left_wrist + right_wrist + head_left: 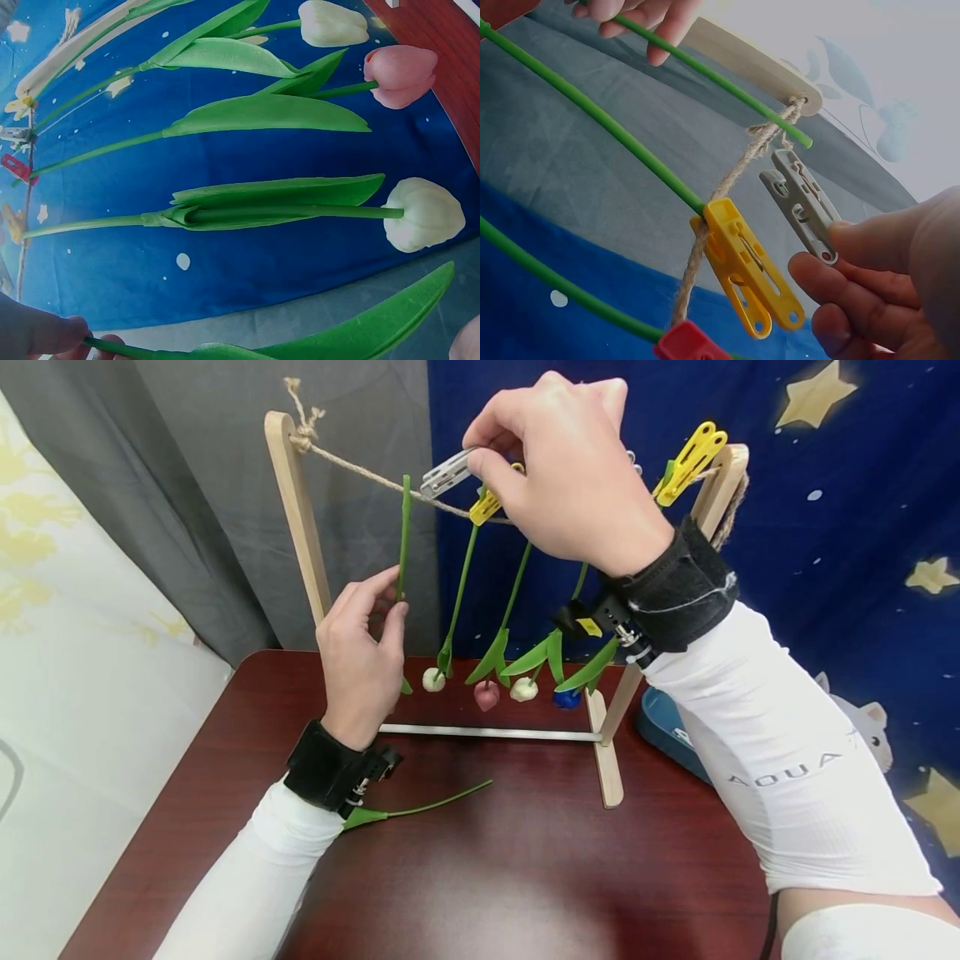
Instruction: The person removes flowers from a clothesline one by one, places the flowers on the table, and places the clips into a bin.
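Six green stems (462,583), five clothespins (486,508), one rope (360,469)

Four stems are hanging blossom-down: two white, one pink, one blue. One leafy stem (391,814) is lying on the tabletop (525,877). The sixth stem (405,527), slim and leafed lower down, is standing upright beside the rope; the left hand's (363,656) fingers are pinching it, nearly closed. The right hand's (573,468) fingers, also nearly closed, are pinching a grey clothespin (447,474).

The head view looks forward and down from above; nearer, tilted wrist views share the held green stem (712,78).
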A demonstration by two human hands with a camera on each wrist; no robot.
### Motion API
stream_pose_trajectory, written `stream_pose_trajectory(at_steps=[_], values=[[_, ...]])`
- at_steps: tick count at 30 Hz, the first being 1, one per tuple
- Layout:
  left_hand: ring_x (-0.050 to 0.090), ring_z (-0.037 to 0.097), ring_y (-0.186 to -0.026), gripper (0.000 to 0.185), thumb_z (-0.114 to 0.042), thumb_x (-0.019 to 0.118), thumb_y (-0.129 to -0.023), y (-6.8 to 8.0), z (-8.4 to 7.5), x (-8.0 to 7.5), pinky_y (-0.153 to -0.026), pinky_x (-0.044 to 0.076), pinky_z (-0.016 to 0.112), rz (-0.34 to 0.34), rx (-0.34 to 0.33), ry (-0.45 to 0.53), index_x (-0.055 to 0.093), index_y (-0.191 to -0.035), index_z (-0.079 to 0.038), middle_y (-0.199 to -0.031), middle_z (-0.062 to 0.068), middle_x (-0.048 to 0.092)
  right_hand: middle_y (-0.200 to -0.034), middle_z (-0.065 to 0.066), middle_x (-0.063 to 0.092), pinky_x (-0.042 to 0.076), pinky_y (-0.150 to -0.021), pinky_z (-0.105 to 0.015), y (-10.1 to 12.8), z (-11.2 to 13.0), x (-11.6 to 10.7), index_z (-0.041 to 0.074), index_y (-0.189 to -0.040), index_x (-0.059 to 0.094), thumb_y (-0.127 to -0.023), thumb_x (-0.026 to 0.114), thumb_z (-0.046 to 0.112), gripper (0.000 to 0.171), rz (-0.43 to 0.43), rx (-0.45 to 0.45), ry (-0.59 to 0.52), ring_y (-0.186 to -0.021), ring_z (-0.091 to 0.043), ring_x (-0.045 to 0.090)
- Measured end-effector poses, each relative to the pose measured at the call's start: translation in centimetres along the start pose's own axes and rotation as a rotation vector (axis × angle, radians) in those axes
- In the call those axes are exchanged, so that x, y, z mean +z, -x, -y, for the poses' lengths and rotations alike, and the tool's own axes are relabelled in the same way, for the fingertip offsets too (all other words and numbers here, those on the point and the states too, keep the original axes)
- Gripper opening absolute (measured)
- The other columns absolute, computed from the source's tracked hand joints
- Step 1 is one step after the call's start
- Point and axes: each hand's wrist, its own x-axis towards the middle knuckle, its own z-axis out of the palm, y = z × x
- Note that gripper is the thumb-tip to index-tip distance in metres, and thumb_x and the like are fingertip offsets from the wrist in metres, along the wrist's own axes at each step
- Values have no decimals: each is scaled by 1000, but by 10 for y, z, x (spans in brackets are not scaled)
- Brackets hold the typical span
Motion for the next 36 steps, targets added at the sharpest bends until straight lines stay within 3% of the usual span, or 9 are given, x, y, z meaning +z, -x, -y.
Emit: stream_pose_trajectory(at_steps=[15, 19, 25, 36], values=[[66, 25, -93, 34, 3, 69, -101, 27, -7, -26, -74, 50, 33, 53, 13, -82, 72, -134, -3, -107, 15, 71, -107, -7, 73, 21, -98, -51, 51, 1, -9, 10, -125, 77, -106, 66, 32, 31, -141, -94, -22, -110, -29, 52], [67, 24, -93, 34, 3, 68, -101, 34, -11, -32, -75, 52, 32, 88, 50, -125, 72, -135, -3, -106, 15, 71, -109, -7, 74, 23, -99, -52, 71, 1, -9, 10, -124, 77, -103, 71, 30, 29, -155, -78, -48, -109, -28, 53], [66, 27, -93, 37, 7, 67, -100, 43, -19, -40, -75, 55, 40, 123, 95, -152, 72, -135, -3, -106, 15, 71, -113, -10, 74, 22, -94, -54, 102, -4, -6, 8, -126, 76, -98, 79, 25, 33, -163, -51, -94, -109, -31, 54], [63, 31, -89, 46, 15, 68, -94, 69, -24, -53, -73, 56, 41, 229, 186, -271, 71, -136, -4, -106, 14, 69, -103, -13, 75, 24, -84, -56, 165, -31, 3, 6, -122, 78, -88, 85, 16, 36, -182, 66, -103, -101, -33, 55]])
